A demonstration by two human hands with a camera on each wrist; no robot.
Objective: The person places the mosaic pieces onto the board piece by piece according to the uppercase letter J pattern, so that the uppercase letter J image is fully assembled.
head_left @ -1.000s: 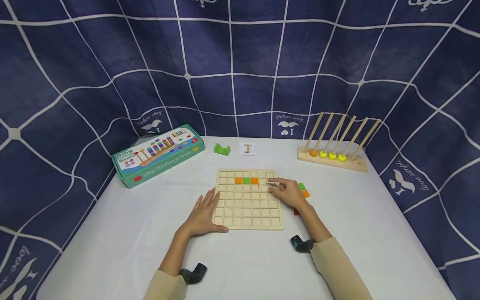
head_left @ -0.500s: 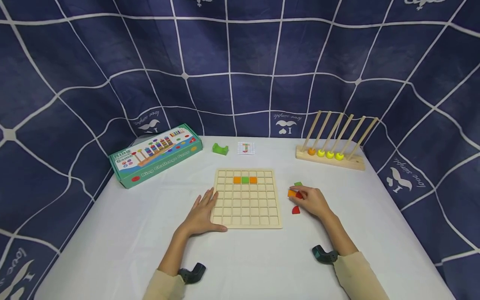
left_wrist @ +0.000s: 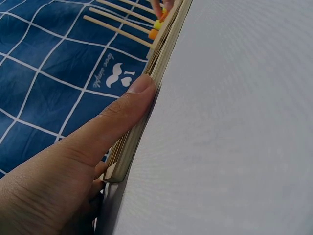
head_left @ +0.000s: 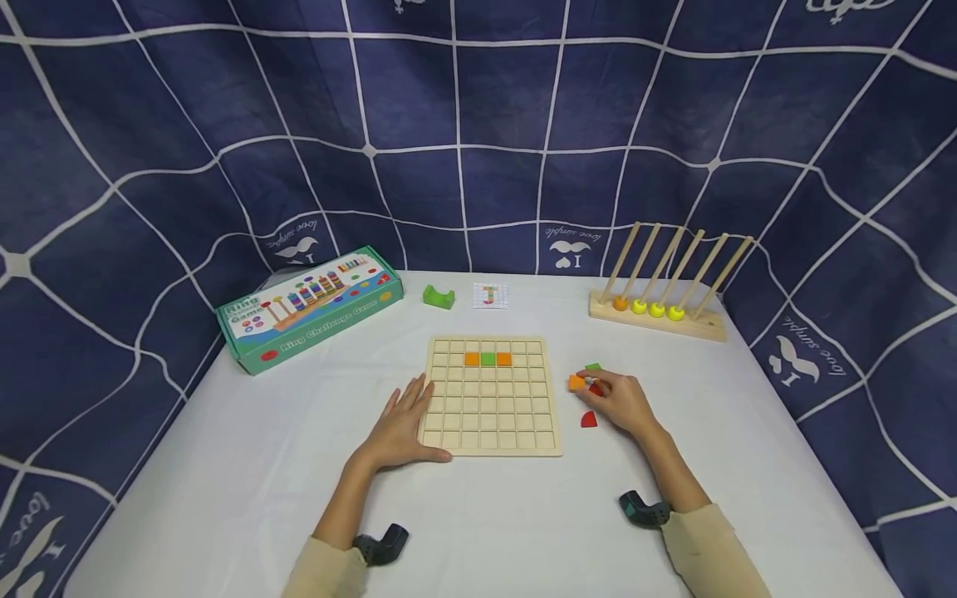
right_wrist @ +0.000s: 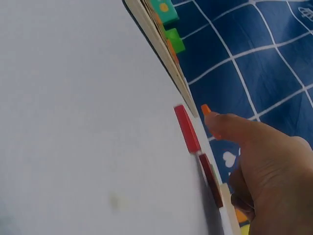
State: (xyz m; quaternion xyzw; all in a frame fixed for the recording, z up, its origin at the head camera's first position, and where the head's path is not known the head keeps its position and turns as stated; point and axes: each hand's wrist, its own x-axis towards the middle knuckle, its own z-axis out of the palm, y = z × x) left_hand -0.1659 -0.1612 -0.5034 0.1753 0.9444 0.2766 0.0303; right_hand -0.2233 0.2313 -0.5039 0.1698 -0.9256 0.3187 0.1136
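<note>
A square wooden grid board (head_left: 489, 422) lies on the white table. Near its top, an orange tile (head_left: 472, 359), a green tile (head_left: 488, 359) and a second orange tile (head_left: 504, 359) sit side by side in one row. My left hand (head_left: 399, 428) rests along the board's left side, its thumb against the front edge. Right of the board, my right hand (head_left: 624, 404) pinches an orange square tile (head_left: 576, 382), also seen at the fingertips in the right wrist view. Close by lie a red quarter-round piece (head_left: 589, 419), another red piece (head_left: 595, 389) and a partly hidden green piece (head_left: 593, 366).
Behind the board lie a printed pattern card (head_left: 490, 296) and a green curved block (head_left: 438, 297). A green game box (head_left: 314, 309) is at the back left. At the back right stands a wooden peg rack (head_left: 658, 320) with orange and yellow beads. A patterned blue curtain (head_left: 493, 191) surrounds the table.
My right hand has moved from the board's right edge out to the loose pieces and now lifts an orange tile slightly toward the board. My left hand has stayed in place.
</note>
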